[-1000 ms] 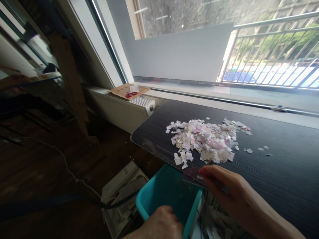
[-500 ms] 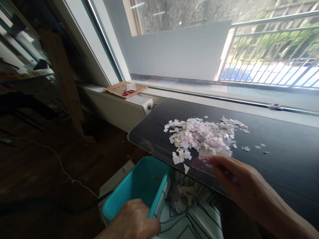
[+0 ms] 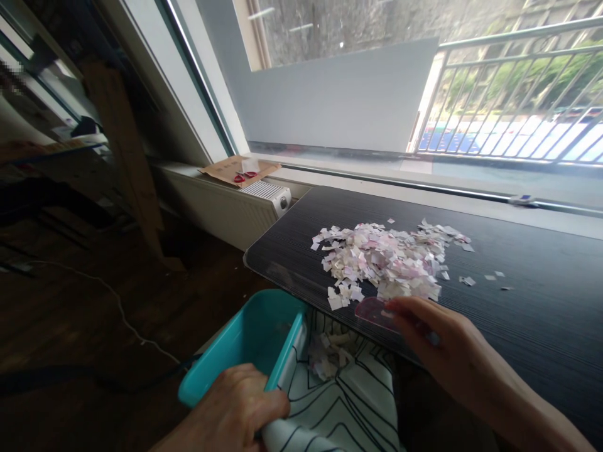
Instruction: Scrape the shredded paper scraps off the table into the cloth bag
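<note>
My left hand [image 3: 235, 402] is closed on the near rim of a teal plastic bin [image 3: 207, 370], with the edge of a pale cloth with black lines [image 3: 348, 408] beside the fingers. Paper scraps [image 3: 330, 355] lie in a fold of that cloth, just below the table edge. At the table's front edge my right hand [image 3: 438, 333] pinches a thin, see-through pink plastic piece [image 3: 370, 311], which lies against the tabletop. Right behind it spreads a heap of small cut paper pieces [image 3: 381, 254], white and pinkish. Part of the pink piece is hidden by my fingers.
The dark table [image 3: 532, 314] stands against a window sill. On a radiator [image 3: 221, 201] to the left lie red-handled scissors [image 3: 245, 177] on brown cardboard [image 3: 217, 168]. A cable [image 3: 117, 307] runs across the floor. A person is partly visible at far left.
My left hand and the teal bin have shifted left and slightly nearer, stretching the cloth. The pink piece has moved slightly left; a scrap at the table edge is gone from there.
</note>
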A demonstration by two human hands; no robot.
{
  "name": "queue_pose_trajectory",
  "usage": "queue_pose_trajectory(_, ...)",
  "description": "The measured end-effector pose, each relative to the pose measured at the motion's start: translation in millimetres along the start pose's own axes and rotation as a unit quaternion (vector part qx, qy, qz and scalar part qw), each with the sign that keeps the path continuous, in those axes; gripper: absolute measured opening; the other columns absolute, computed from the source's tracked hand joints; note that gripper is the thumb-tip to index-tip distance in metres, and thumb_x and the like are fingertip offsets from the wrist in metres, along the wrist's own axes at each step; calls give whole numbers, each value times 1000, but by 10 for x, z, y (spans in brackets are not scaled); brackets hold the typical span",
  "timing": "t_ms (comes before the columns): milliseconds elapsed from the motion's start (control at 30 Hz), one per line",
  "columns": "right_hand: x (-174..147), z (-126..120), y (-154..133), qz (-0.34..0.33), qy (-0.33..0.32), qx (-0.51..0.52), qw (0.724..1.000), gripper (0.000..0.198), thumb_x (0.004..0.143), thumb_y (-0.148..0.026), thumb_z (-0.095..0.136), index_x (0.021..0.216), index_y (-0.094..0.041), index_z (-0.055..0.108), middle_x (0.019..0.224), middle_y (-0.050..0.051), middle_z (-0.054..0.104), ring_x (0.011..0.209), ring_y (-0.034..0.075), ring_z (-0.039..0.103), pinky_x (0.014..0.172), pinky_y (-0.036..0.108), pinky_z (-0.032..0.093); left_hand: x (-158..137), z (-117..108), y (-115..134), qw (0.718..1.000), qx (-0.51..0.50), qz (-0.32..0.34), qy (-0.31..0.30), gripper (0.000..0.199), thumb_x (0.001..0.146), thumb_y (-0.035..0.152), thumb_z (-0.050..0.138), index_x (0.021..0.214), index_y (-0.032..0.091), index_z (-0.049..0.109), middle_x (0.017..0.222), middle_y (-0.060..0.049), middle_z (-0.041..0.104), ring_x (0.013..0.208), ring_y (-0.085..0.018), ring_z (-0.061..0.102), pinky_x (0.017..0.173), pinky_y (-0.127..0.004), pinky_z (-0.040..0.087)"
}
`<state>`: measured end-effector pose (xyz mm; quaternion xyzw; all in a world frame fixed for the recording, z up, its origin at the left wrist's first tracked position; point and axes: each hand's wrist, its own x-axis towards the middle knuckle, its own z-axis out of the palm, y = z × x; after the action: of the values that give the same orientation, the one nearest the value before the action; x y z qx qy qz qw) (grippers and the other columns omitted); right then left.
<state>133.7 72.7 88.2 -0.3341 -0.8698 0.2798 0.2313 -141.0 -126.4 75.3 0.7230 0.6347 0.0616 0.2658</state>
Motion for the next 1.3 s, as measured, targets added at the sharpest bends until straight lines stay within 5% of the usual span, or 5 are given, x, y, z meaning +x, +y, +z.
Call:
queue_pose_trajectory(133,13,18,-48,3,-32,6,999,21,93,-29,46,100,-23,65,86,2,71,68,13,65,62,22,51,35,23,12,1000,27,-14,4,32,75,0,50,91,24,63,89,-1,56,88,-18,51,80,-26,37)
queue_pose_trajectory(400,260,110,-165,-25,13,-21,999,22,92,-22,44,100,-19,65,92,5,71,75,15,66,67,24,50,154,-136,207,997,78,13,-15,28,70,-2,50,81,20,62,82,-1,59,83,-19,54,77,-28,37)
queue_pose_trajectory(1133,56,61,-92,31,-28,-3,999,17,91,-28,50,99,-27,65,85,-2,70,69,11,64,60,21,48,209,-203,287,995,83,-25,-45,22,76,4,59,85,23,66,85,-1,60,85,-20,55,77,-28,41)
queue_pose_trajectory(1300,204,62,-111,-14,43,-52,998,19,92,-24,47,102,-24,63,94,1,70,74,13,65,66,23,47,220,-247,319,993,102,-32,-56,21,78,4,60,87,22,67,86,-2,61,86,-20,56,77,-28,41)
